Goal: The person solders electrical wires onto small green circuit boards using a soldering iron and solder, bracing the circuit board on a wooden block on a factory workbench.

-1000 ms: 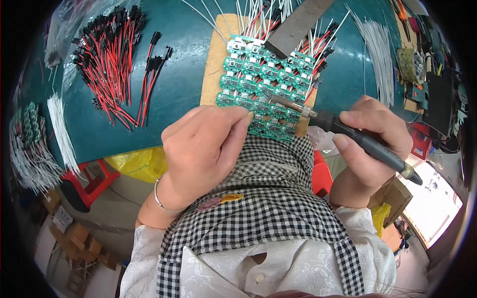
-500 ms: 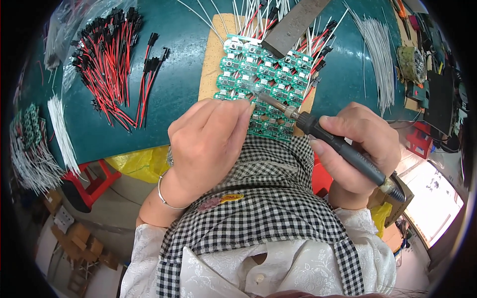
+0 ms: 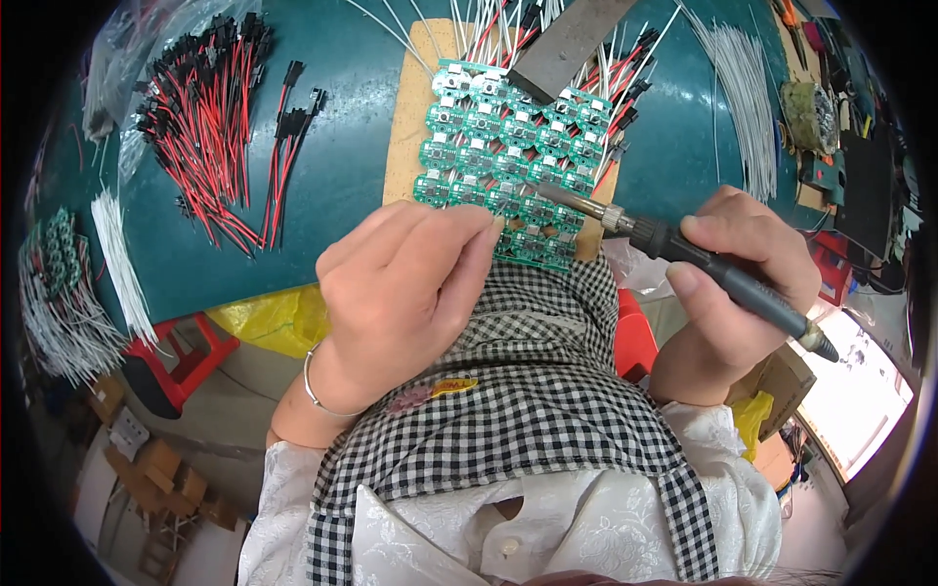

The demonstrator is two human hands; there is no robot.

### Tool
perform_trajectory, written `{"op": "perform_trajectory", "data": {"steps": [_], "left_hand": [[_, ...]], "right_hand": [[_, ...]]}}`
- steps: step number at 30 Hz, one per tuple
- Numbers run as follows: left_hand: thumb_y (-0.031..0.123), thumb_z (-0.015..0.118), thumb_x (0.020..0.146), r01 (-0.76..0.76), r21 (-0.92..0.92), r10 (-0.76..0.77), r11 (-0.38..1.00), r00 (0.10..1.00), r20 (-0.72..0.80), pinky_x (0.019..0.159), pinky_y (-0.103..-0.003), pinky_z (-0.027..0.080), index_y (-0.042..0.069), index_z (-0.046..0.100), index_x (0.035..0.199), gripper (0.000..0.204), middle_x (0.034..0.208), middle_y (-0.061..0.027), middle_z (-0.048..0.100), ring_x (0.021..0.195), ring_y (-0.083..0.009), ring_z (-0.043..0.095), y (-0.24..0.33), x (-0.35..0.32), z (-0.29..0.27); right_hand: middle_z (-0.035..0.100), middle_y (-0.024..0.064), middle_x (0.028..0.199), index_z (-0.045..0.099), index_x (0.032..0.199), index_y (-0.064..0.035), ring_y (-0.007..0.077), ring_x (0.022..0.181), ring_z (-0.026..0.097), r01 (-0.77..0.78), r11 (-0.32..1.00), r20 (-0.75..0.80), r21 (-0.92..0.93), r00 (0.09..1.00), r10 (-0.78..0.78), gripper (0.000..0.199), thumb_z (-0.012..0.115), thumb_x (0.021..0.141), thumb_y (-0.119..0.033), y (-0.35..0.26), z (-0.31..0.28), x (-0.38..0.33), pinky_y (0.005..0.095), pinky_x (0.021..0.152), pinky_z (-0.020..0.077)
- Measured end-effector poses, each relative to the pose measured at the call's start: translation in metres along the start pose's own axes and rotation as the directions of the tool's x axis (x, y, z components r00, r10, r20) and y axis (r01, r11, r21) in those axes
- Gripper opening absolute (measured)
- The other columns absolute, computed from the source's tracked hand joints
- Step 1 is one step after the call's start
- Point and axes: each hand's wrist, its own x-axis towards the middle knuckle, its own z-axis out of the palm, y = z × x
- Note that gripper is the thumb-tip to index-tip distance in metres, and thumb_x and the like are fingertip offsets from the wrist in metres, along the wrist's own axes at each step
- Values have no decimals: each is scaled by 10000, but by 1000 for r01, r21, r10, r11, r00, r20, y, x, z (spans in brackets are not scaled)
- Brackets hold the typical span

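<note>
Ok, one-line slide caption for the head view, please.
Right hand holds a soldering iron over green circuit boards on a tan board; left hand pinched close by.

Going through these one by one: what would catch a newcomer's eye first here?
Probably the grid of green circuit boards at upper centre, a dark bar overlapping its top edge. Next, the right hand's soldering iron, and red-and-black wires bunched at upper left.

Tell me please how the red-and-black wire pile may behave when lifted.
The piled wires would probably bend and splay, since they look thin and lie fanned out. They may also tangle: many overlap, and the black connectors crowd together at the far end.
</note>
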Motion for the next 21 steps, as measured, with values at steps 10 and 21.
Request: {"op": "perform_trajectory", "data": {"steps": [10, 21], "left_hand": [[-59, 780, 771, -47, 19, 48, 999, 998, -33, 505, -283, 423, 17, 695, 848, 137, 645, -76, 607, 520, -187, 540, -4, 2, 13], [-60, 782, 721, 63, 11, -63, 998, 998, 5, 530, -327, 467, 31, 653, 793, 174, 674, -69, 602, 566, -227, 585, 8, 0, -1]], "right_hand": [[649, 81, 668, 737, 856, 29, 163, 562, 581, -53, 999, 91, -12, 994, 54, 251, 781, 610, 6, 0, 2, 6, 268, 513, 415], [599, 122, 646, 701, 787, 62, 209, 545, 526, 65, 995, 128, -74, 990, -55, 277, 772, 552, -68, -6, 4, 10, 308, 511, 357]]}}
